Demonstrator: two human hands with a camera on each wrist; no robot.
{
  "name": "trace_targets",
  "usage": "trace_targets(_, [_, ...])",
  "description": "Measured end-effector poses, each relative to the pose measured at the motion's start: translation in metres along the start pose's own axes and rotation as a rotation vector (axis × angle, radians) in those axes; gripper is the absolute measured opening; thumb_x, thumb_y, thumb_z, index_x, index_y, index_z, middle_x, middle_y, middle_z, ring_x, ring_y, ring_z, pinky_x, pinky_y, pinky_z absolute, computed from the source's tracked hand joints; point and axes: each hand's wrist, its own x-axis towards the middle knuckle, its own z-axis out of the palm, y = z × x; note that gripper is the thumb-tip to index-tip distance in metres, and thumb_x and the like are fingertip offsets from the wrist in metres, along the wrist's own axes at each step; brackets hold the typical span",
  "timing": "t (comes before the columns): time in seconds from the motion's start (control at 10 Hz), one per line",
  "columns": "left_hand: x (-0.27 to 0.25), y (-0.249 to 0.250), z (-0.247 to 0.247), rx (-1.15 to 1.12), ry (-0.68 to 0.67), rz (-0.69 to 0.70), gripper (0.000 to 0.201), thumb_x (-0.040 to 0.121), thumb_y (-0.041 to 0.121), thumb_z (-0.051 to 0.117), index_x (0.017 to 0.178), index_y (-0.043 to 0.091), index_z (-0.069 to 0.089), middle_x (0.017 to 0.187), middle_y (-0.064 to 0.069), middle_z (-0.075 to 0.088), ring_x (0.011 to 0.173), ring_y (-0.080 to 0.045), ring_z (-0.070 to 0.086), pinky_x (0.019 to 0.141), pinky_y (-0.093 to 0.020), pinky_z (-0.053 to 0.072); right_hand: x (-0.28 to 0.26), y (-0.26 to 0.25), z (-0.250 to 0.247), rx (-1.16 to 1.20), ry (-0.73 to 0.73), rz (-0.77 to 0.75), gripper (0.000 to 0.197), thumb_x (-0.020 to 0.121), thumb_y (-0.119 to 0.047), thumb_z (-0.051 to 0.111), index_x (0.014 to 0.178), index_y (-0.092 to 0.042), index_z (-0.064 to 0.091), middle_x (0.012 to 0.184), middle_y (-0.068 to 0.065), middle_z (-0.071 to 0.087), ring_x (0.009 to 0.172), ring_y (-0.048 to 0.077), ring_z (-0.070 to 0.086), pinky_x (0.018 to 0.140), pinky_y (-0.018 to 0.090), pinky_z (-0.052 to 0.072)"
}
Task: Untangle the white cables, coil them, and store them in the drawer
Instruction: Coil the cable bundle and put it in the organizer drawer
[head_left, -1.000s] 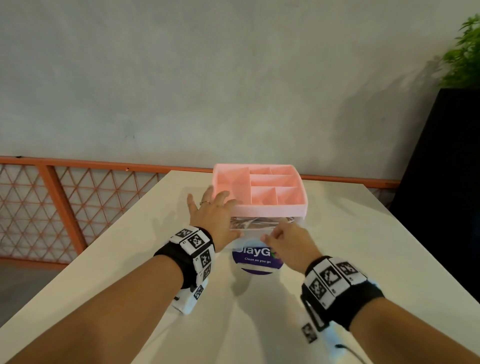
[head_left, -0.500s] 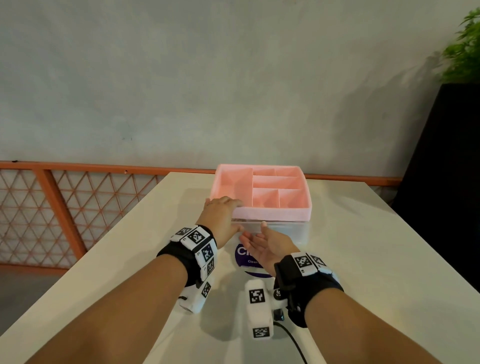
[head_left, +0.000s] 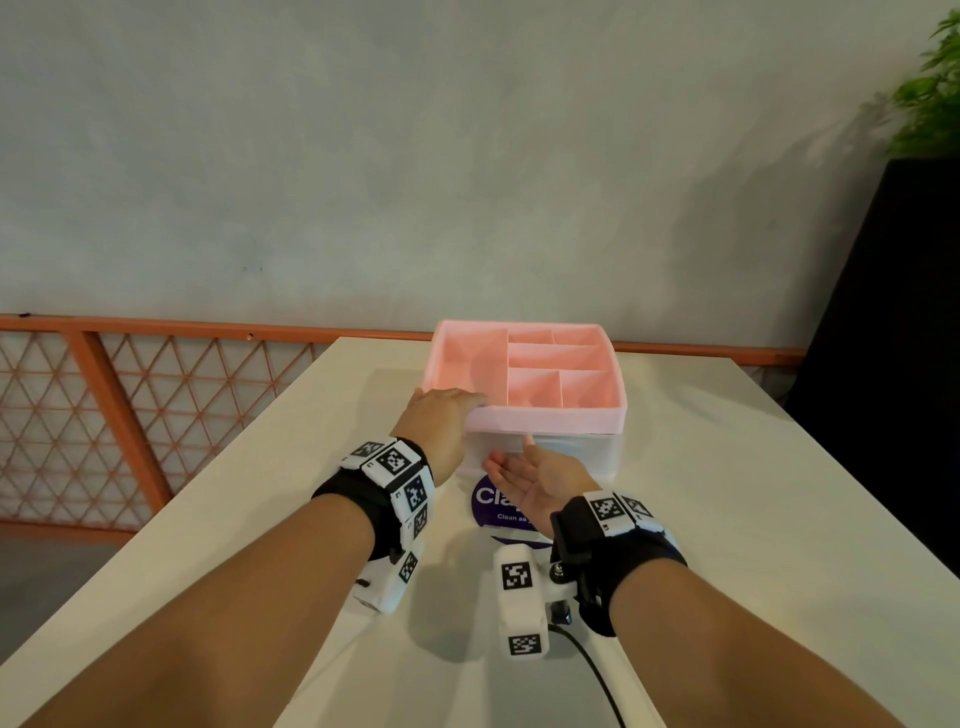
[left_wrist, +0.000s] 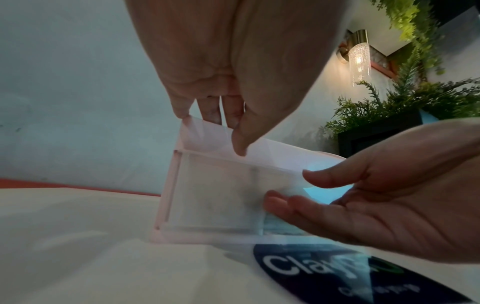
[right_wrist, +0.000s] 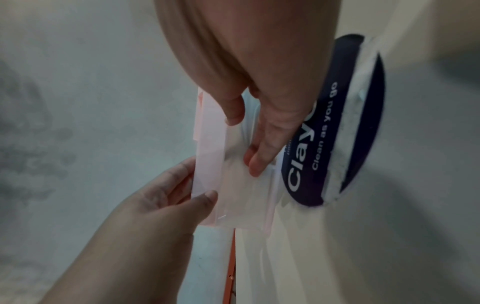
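Observation:
A pink organizer (head_left: 545, 417) with open top compartments stands on the white table (head_left: 727, 493). A clear drawer (head_left: 571, 453) sits in its front, pushed in. My left hand (head_left: 444, 415) grips the organizer's front left corner, fingers over the rim (left_wrist: 205, 127) and thumb (right_wrist: 205, 200) on the front. My right hand (head_left: 524, 473) lies palm up, its straight fingers (left_wrist: 280, 203) touching the low edge of the drawer front (right_wrist: 239, 185). No white cable shows in any view.
A round dark sticker (head_left: 491, 501) lies on the table just before the drawer, under my right hand. An orange railing (head_left: 130, 415) runs along the table's left and far sides. A black planter (head_left: 883, 364) with a green plant (head_left: 930, 88) stands at the right.
The drawer, slightly out a second ago, now sits flush. My right hand turned from palm down to palm up. My left fingers moved from spread on the side to curled over the rim.

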Motion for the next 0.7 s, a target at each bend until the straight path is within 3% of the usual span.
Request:
trace_targets(0.1, [-0.004, 0.004, -0.01, 0.029, -0.052, 0.004, 0.06, 0.088, -0.002, 0.045, 0.143, 0.021, 0.037, 0.148, -0.003, 0.043, 0.136, -0.025, 0.037, 0.117, -0.041, 0.02, -0.003, 0.002, -0.005, 0.006, 0.015, 0.0, 0.04, 0.099, -0.017, 0.039, 0.128, 0.01, 0.04, 0.133, 0.026, 0.05, 0.116, 0.038, 0.054, 0.103, 0.042, 0.043])
trace_targets(0.2, [-0.013, 0.01, -0.016, 0.035, -0.07, 0.007, 0.06, 0.092, -0.001, 0.041, 0.147, 0.019, 0.03, 0.15, -0.007, 0.039, 0.138, -0.028, 0.033, 0.115, -0.039, 0.019, -0.011, 0.0, -0.01, -0.031, 0.035, 0.0, 0.039, 0.097, -0.015, 0.045, 0.131, 0.005, 0.04, 0.115, 0.024, 0.058, 0.099, 0.038, 0.058, 0.085, 0.041, 0.052])
trace_targets(0.3, [-0.021, 0.009, -0.016, -0.061, -0.005, 0.038, 0.055, 0.091, 0.002, 0.046, 0.143, 0.018, 0.037, 0.149, -0.005, 0.042, 0.139, -0.024, 0.035, 0.118, -0.036, 0.022, -0.019, -0.006, -0.013, -0.14, 0.055, -0.006, 0.032, 0.096, -0.013, 0.047, 0.124, 0.003, 0.047, 0.118, 0.021, 0.058, 0.097, 0.035, 0.058, 0.082, 0.04, 0.051])
trace_targets(0.4, [-0.03, 0.007, -0.016, -0.19, 0.058, 0.049, 0.043, 0.089, 0.006, 0.05, 0.131, 0.017, 0.053, 0.134, -0.001, 0.057, 0.124, -0.019, 0.052, 0.109, -0.03, 0.037, -0.023, -0.013, -0.014, -0.288, 0.065, -0.016, 0.011, 0.094, -0.015, 0.051, 0.099, -0.005, 0.053, 0.087, 0.01, 0.06, 0.073, 0.024, 0.059, 0.066, 0.03, 0.051])
trace_targets(0.5, [-0.035, 0.004, -0.016, -0.281, 0.082, 0.003, 0.024, 0.089, 0.015, 0.055, 0.109, 0.022, 0.065, 0.1, 0.005, 0.067, 0.093, -0.015, 0.063, 0.089, -0.029, 0.05, -0.015, -0.019, -0.019, -0.488, 0.091, -0.072, 0.016, 0.091, -0.019, 0.054, 0.078, -0.012, 0.049, 0.064, 0.004, 0.052, 0.055, 0.015, 0.051, 0.051, 0.022, 0.045])
trace_targets(0.6, [-0.026, -0.009, -0.02, -0.28, 0.055, -0.049, 0.012, 0.088, 0.021, 0.059, 0.095, 0.024, 0.067, 0.087, 0.008, 0.064, 0.078, -0.014, 0.06, 0.075, -0.024, 0.048, -0.003, -0.03, -0.026, -0.656, 0.11, -0.095, 0.026, 0.089, -0.021, 0.057, 0.066, -0.013, 0.047, 0.056, 0.003, 0.047, 0.049, 0.014, 0.044, 0.051, 0.024, 0.038])
trace_targets(0.7, [-0.025, -0.021, -0.026, -0.307, -0.038, -0.124, 0.009, 0.087, 0.021, 0.059, 0.087, 0.028, 0.063, 0.087, 0.005, 0.064, 0.078, -0.013, 0.059, 0.071, -0.017, 0.045, 0.001, -0.046, -0.032, -0.786, 0.101, -0.035, 0.022, 0.09, -0.018, 0.054, 0.071, -0.01, 0.048, 0.058, 0.004, 0.047, 0.048, 0.015, 0.042, 0.052, 0.025, 0.037])
